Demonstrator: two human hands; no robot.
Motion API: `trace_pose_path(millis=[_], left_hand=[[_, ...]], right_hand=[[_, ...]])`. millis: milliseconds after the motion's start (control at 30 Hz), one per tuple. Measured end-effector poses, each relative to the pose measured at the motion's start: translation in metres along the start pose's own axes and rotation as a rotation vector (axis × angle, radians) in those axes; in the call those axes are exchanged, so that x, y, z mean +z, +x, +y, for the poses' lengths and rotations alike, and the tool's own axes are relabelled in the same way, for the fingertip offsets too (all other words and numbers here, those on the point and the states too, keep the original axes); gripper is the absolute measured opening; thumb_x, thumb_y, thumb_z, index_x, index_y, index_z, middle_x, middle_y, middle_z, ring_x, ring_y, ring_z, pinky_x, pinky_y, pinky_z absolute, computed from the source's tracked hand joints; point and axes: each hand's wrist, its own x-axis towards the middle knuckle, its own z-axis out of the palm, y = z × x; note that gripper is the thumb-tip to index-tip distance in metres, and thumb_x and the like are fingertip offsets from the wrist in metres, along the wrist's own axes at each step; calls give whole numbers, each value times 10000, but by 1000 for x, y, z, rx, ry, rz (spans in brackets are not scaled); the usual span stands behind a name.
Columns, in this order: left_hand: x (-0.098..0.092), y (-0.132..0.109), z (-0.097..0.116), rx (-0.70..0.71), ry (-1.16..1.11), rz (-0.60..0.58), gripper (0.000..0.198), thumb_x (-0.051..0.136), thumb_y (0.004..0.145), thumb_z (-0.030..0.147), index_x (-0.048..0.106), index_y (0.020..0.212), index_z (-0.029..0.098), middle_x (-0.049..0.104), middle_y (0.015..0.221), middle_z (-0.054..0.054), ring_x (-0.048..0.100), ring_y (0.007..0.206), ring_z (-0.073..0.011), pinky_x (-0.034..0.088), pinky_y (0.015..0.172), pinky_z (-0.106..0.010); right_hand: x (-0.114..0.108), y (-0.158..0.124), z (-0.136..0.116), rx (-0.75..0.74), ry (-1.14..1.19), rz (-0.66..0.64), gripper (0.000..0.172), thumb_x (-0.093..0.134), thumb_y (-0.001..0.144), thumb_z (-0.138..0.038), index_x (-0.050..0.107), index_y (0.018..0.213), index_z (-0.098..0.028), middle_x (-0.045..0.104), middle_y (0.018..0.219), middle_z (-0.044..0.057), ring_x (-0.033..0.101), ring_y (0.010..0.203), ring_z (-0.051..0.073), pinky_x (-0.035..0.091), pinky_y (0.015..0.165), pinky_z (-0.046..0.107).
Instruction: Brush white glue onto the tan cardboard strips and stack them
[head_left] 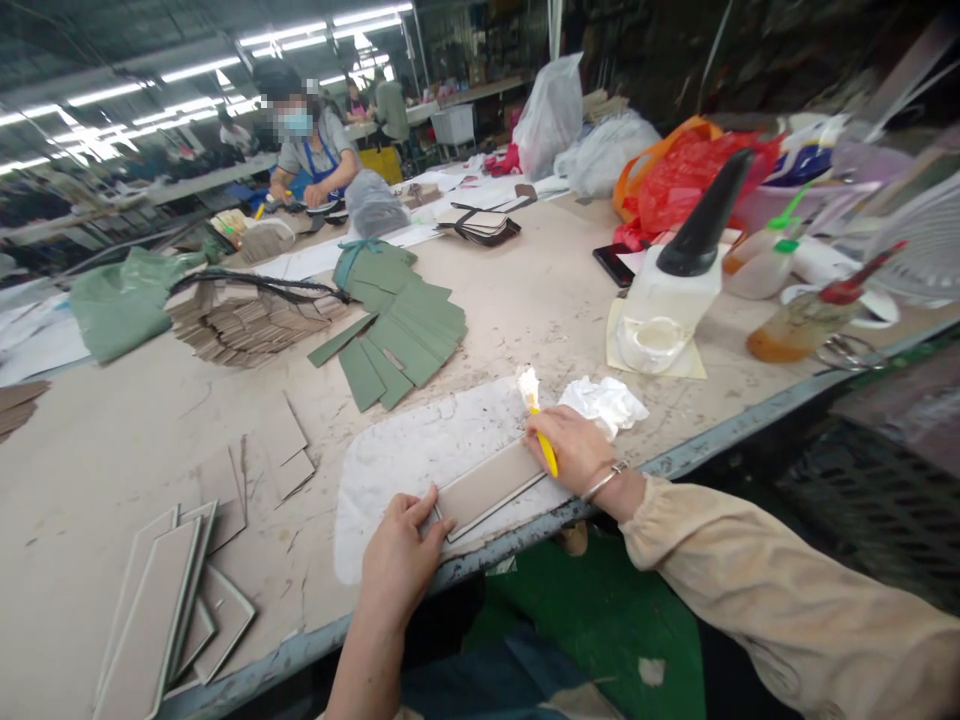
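A long grey-brown cardboard strip (491,488) lies on a white glue-stained mat (420,450) at the table's near edge. My left hand (401,555) presses its fingers down on the strip's left end. My right hand (571,448) rests at the strip's right end, closed round a yellow-handled brush (538,425) whose white bristles point away from me. A crumpled white cloth (604,402) lies just beyond the right hand.
Green strips (397,335) fan out mid-table beside stacked brown pieces (240,320). Finished pieces (172,610) lie near left. A glue bottle with a black nozzle (679,290), squeeze bottles (802,320), a phone (615,263) and bags sit right. Another person (311,150) works far off.
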Motion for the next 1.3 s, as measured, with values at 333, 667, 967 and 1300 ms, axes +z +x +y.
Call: trace_pose_path(millis=[333,667,967,1300], left_hand=[[5,4,-7,33,-4,4,424,520,822,379,578,1214,228,565,928,-20,589,852,-175,446,742,-283],[3,4,-6,33,-9,-7,452,517,825,376,564,1232,186,560,937,-31,576,874,-178,444,758,-283],[1,0,-1,25,8,10,442,513,836,377,561,1233,191,563,917,-32,571,777,-163,443,717,-285],[0,-1,-1,0,29,23,410,550,828,336,570,1219,213,568,946,-34,585,856,-172,428,741,-268]], right_hand=[[9,-27,-63,-278,286,-120,235,540,849,-375,538,965,-171,617,1030,115,507,1141,228,367,1012,428],[4,-38,-47,-82,237,-170,401,635,772,-439,535,1023,-143,611,1052,149,463,1207,281,314,1052,501],[-7,-39,-32,-55,130,-145,328,633,784,-397,544,951,-128,588,1082,185,469,1196,296,360,1031,484],[2,-40,-48,-59,176,-145,311,622,791,-396,548,963,-148,619,1045,156,464,1209,297,312,1055,524]])
